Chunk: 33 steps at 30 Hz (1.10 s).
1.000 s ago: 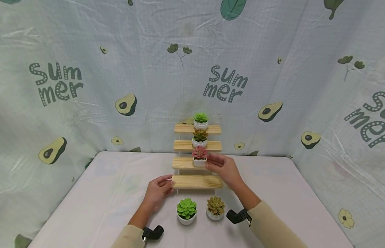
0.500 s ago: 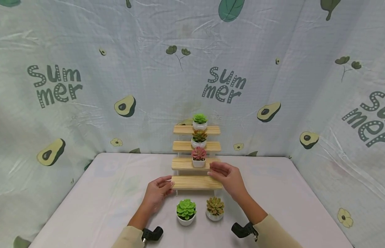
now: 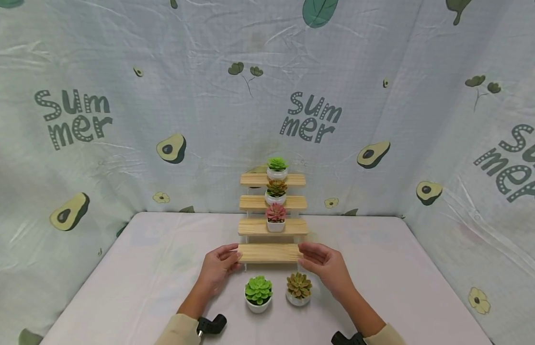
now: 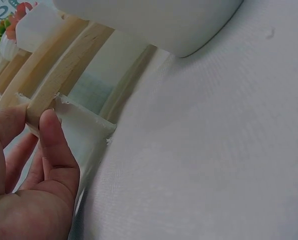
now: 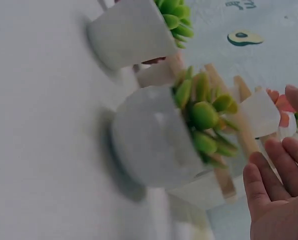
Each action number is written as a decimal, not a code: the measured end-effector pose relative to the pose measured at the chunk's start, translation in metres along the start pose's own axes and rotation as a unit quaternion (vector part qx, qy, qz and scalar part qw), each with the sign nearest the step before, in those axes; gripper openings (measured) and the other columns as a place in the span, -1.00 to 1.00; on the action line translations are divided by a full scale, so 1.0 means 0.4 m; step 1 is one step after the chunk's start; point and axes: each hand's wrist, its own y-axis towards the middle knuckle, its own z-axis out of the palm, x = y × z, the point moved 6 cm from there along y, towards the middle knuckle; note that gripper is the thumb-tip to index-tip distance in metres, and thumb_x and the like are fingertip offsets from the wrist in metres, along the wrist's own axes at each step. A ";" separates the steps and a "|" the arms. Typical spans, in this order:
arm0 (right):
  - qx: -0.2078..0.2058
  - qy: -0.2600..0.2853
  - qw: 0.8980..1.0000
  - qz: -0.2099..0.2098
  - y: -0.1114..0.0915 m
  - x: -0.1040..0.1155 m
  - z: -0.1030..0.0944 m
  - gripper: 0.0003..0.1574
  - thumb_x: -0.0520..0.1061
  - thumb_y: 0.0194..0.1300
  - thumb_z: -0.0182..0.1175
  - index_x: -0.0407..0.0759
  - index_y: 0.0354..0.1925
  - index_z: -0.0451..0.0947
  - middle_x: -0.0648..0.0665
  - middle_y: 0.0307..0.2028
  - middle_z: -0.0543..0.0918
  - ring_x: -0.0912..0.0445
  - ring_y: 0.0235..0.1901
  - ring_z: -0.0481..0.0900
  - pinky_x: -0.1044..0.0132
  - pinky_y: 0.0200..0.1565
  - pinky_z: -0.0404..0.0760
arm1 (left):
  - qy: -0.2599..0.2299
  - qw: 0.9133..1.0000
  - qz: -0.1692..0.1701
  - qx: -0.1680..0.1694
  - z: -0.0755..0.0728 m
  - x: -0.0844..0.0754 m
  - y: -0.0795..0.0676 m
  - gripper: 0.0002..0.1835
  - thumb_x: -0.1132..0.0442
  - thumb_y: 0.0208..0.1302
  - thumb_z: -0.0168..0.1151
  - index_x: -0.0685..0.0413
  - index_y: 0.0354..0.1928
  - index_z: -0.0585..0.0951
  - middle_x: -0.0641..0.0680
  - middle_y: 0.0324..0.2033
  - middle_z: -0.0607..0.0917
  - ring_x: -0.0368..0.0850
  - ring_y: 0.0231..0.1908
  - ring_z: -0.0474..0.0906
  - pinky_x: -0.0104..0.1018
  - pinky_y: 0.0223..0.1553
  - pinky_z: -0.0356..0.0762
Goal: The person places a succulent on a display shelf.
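Observation:
A stepped wooden plant stand point(image 3: 267, 253) rises in the middle of the table. My left hand point(image 3: 219, 266) pinches the left end of its lowest board between thumb and fingers, as the left wrist view shows at the board end point(image 4: 49, 97). My right hand point(image 3: 325, 266) is by the right end of that board, fingers loosely extended and holding nothing; whether it touches the board I cannot tell. A red succulent point(image 3: 276, 216) in a square white pot sits on the board above. Higher up stand a brownish-green succulent point(image 3: 276, 191) and a bright green one point(image 3: 277, 167).
On the table in front of the stand are a green succulent point(image 3: 258, 293) in a round white pot and an olive-coloured succulent point(image 3: 299, 288) in another. A printed cloth point(image 3: 233, 120) hangs behind the white table point(image 3: 164, 278).
My right hand has let go of the red succulent's pot and moved down and right to the lowest board's right end. The left hand keeps its place.

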 end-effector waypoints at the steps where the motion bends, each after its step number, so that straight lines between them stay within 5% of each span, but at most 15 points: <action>1: 0.002 0.006 1.000 0.004 -0.007 -0.007 0.000 -0.36 -0.05 0.04 0.42 -0.18 0.10 0.51 -0.27 0.14 0.53 -0.04 0.16 0.49 0.41 0.05 0.56 | 0.001 1.000 0.001 0.001 0.000 -0.002 0.000 -0.55 0.30 0.15 0.33 0.24 0.10 0.53 0.14 -0.21 0.68 -0.16 -0.37 0.62 -0.35 -0.33 0.67; 8: -0.013 0.024 1.000 0.004 -0.063 -0.042 0.000 -0.33 -0.14 0.07 0.40 -0.21 0.15 0.44 -0.26 0.17 0.50 -0.05 0.22 0.43 0.28 0.21 0.45 | -0.003 1.000 -0.002 -0.006 -0.002 -0.007 -0.008 -0.55 0.33 0.14 0.32 0.26 0.10 0.53 0.13 -0.24 0.68 -0.17 -0.38 0.61 -0.36 -0.34 0.66; 17: -0.029 0.020 0.999 0.038 -0.109 -0.088 0.011 -0.27 -0.18 -0.02 0.44 -0.17 0.16 0.45 -0.21 0.20 0.48 -0.01 0.25 0.39 0.34 0.20 0.45 | -0.015 1.000 0.012 0.002 0.000 -0.004 -0.005 -0.55 0.36 0.12 0.34 0.29 0.09 0.53 0.11 -0.26 0.68 -0.17 -0.38 0.63 -0.36 -0.35 0.67; 25: 0.017 -0.007 0.997 0.076 -0.120 -0.113 0.035 -0.01 -0.18 -0.06 0.48 -0.14 0.31 0.26 -0.16 0.29 0.38 -0.01 0.30 0.30 0.34 0.17 0.46 | -0.019 1.000 0.009 0.002 0.000 -0.003 -0.004 -0.56 0.37 0.12 0.33 0.28 0.08 0.53 0.11 -0.26 0.68 -0.17 -0.38 0.62 -0.37 -0.36 0.66; 33: 0.063 -0.052 0.993 0.080 -0.125 -0.120 0.049 0.00 -0.07 -0.02 0.46 -0.15 0.33 0.23 -0.23 0.27 0.38 -0.03 0.22 0.40 0.41 0.12 0.50 | -0.013 1.000 0.001 0.000 -0.001 -0.002 -0.003 -0.55 0.35 0.12 0.34 0.25 0.08 0.54 0.12 -0.25 0.69 -0.17 -0.39 0.62 -0.36 -0.35 0.67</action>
